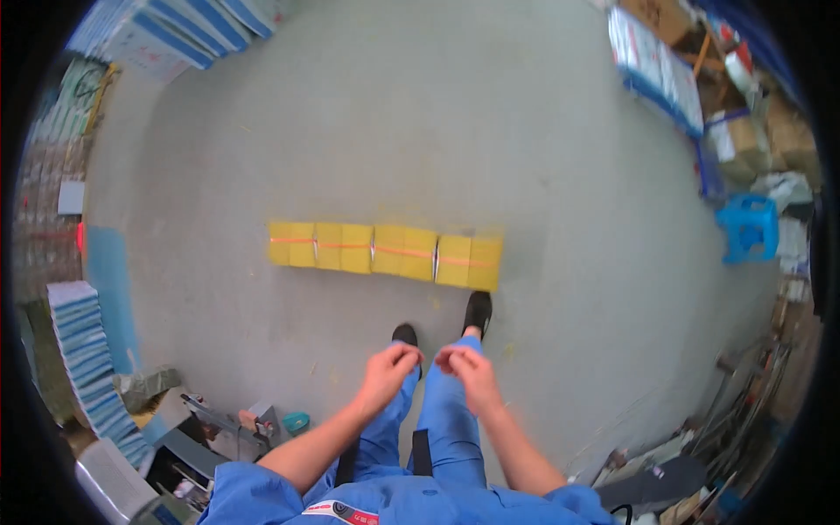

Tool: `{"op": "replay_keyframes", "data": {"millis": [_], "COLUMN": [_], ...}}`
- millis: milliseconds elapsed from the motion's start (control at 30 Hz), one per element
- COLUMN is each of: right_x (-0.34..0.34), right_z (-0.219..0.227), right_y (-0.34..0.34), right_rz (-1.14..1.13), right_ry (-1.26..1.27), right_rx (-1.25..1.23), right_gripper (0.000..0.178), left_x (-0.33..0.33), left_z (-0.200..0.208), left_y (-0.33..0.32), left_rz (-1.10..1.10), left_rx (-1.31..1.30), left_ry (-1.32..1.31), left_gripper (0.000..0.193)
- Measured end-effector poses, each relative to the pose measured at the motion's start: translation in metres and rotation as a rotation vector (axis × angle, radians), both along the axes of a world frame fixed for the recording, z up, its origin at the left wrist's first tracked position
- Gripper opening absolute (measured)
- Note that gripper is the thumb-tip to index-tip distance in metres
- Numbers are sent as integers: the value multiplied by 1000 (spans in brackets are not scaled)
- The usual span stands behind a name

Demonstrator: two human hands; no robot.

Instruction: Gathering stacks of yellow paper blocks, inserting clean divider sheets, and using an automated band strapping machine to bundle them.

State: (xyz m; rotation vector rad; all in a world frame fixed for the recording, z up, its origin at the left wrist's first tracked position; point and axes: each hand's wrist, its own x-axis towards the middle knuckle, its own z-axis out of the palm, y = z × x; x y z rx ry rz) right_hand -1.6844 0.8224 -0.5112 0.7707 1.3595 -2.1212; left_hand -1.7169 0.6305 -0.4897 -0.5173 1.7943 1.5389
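Observation:
My left hand point(390, 374) hangs over my left leg, its fingers curled in toward the thumb. Just across from it, my right hand point(470, 371) is held over my right knee with bent fingers, and a small gap separates the two. I see nothing in either hand. On the grey floor beyond my feet lies a row of several yellow blocks point(402, 264), set end to end, slightly blurred. A thin orange band point(398, 251) runs along them. Their right end is close to the toe of my right shoe point(478, 311). Neither hand touches the blocks.
A tall stack of blue-and-white packs point(87, 359) stands at the left, with more blue-and-white bundles point(197, 31) at the far left. A blue plastic stool point(749, 229) and cardboard boxes point(738, 144) are at the right. Metal bars point(735, 394) lie at the lower right.

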Motion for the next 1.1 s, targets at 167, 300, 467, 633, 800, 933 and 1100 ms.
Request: {"op": "replay_keyframes", "data": {"millis": [167,300,467,633,800,933,1100], "right_x": [-20,-47,-64,28,196,346,533], "right_z": [164,246,313,371,374,378,390], "right_y": [-37,-66,-142,-259,-363,-368,-395], "right_rz": [108,371,789,1363,1826,2109,2362], "right_ry": [170,328,433,441,403,273,103], "right_rx": [-69,-107,-240,-552,-749,-753,-816], "right_gripper": [23,25,26,25,25,24,24], "left_x": [22,74,186,345,486,577,696], "left_z": [163,255,325,355,346,349,364], "left_y": [-22,-75,-128,-83,-49,16,14], "left_rz": [366,800,1381,1961,2339,2757,2871], "left_rx": [148,72,-200,-521,-761,-863,-1084], "left_ry": [258,449,713,783,707,516,465], "left_gripper": [18,20,20,20,20,20,21]}}
